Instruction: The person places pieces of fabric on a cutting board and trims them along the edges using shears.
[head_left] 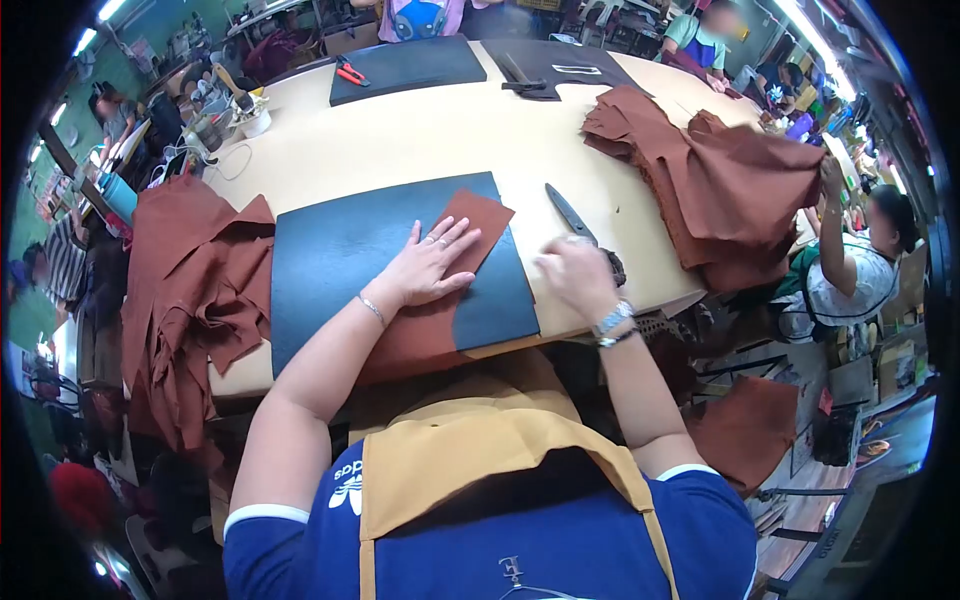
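Note:
My left hand (435, 262) lies flat with fingers spread on a reddish-brown piece of leather or cloth (487, 220). That piece rests on a dark cutting mat (335, 255), and its near end hangs over the table's front edge. My right hand (583, 280), wearing a watch, is off the mat's right side, its fingers partly curled and blurred by motion. Close by it is a knife (570, 211) with a dark wrapped handle, partly covered by the hand. Whether my fingers touch the knife, I cannot tell.
Reddish-brown material is heaped on the left (190, 290) and right (720, 190) of the table (400, 140). A person (840, 265) at right reaches to the right heap. Red-handled cutters (351, 74), a hammer-like tool (520, 80) and a tub with a brush (252, 120) stand farther back.

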